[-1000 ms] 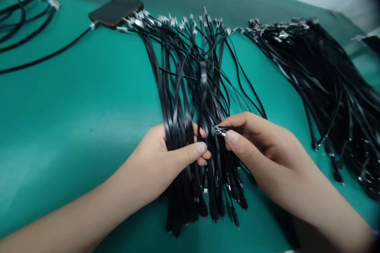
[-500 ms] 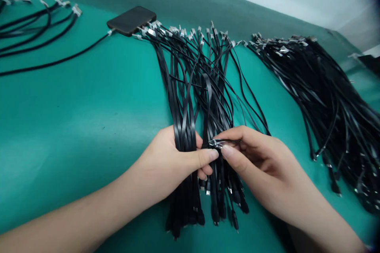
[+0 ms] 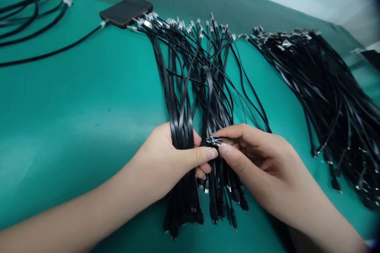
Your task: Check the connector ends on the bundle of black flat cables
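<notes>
Flat black cables [image 3: 181, 114] run down through my left hand [image 3: 178, 154], whose fingers are closed around the bundle. Its thumb points right, towards a small metal clipper-like tool [image 3: 214, 140]. My right hand [image 3: 255, 158] pinches this tool between thumb and forefinger, with the jaws at a cable beside the left fingertips. Further black cables [image 3: 219, 102] lie just behind and under both hands, their small plugs hanging below. What exactly sits in the jaws is too small to make out.
A dark phone [image 3: 127, 11] lies beyond the cables' silver plugs. At the right is a large pile of black cables [image 3: 329, 87]; several thicker looped cables [image 3: 35, 27] lie at the upper left. All rest on a green mat [image 3: 74, 106].
The view has shifted slightly, so the phone and cables appear a little higher and further left. Both hands keep nearly the same grip.
</notes>
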`<state>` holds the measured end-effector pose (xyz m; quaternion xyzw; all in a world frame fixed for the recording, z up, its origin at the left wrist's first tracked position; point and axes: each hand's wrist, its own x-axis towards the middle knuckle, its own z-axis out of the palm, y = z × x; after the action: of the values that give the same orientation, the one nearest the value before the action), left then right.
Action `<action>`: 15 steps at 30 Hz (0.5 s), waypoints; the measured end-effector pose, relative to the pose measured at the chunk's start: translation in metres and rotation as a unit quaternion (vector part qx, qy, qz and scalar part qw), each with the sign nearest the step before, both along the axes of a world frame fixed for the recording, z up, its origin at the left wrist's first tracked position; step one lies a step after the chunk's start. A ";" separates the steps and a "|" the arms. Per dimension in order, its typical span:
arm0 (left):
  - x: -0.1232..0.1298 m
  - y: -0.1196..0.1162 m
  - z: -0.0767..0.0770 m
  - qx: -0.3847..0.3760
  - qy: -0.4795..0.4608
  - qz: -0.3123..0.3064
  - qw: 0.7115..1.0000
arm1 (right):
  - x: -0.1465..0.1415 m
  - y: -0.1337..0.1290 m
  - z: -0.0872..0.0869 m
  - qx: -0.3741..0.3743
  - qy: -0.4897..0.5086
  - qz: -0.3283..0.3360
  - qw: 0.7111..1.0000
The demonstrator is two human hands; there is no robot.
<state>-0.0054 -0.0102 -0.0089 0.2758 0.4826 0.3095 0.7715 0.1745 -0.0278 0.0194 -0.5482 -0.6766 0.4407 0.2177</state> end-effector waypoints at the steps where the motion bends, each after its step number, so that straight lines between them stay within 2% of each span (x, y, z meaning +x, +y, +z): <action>1: 0.000 0.000 0.000 0.000 -0.001 0.001 1.000 | 0.000 -0.001 0.000 -0.001 -0.001 0.000 1.000; 8: 0.001 -0.001 0.002 -0.010 0.004 0.012 1.000 | -0.001 0.000 0.002 -0.001 -0.019 -0.002 1.000; 15: 0.001 -0.002 0.000 -0.013 -0.023 0.014 1.000 | -0.001 0.003 0.003 0.043 -0.024 0.026 0.998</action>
<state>-0.0045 -0.0117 -0.0085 0.2514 0.4724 0.3201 0.7818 0.1736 -0.0252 0.0220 -0.5308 -0.7140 0.4038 0.2131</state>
